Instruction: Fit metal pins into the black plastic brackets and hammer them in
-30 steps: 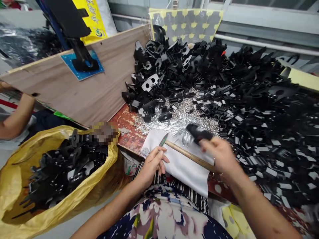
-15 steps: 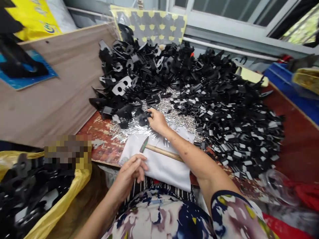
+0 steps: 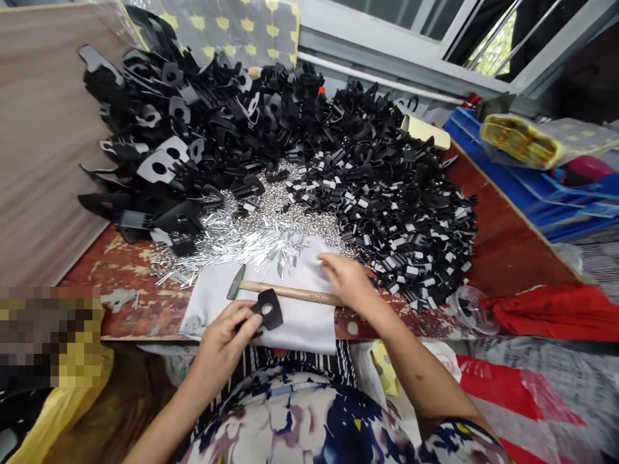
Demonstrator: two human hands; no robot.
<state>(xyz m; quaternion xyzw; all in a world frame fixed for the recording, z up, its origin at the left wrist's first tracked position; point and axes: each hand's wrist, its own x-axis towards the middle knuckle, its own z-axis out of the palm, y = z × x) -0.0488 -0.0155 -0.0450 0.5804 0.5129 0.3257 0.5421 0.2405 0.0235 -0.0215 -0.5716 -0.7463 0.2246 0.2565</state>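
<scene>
We see the left hand [image 3: 227, 335] low in the middle of the frame, its thumb and fingers pinched on a flat black piece [image 3: 269, 310] with a round hole in it. The piece sits at the near edge of a white cloth [image 3: 300, 325], just below the handle of a hammer [image 3: 283, 291].

The hammer lies across the cloth with its metal head pointing to the left. The right hand [image 3: 345, 280] rests palm down on the far end of the wooden handle, fingers loosely stretched toward the left. We cannot tell whether it closes round the handle.

Just above the cloth a heap of small silver pins [image 3: 251, 235] spreads over the worn red tabletop [image 3: 503, 251], and a few of them lie on the cloth itself. Behind the pins, in the upper left of the frame, we see a pile of large black parts [image 3: 169, 142], several with holes like the piece in the hand. To its right, filling the centre, lies a pile of smaller black clips [image 3: 387, 200] with pale ends.

A wooden board [image 3: 39, 129] stands along the left edge. A blue crate [image 3: 507, 174] sits at the upper right and a red cloth [image 3: 546, 312] below it. A yellow bag [image 3: 72, 386] shows in the lower left corner.
</scene>
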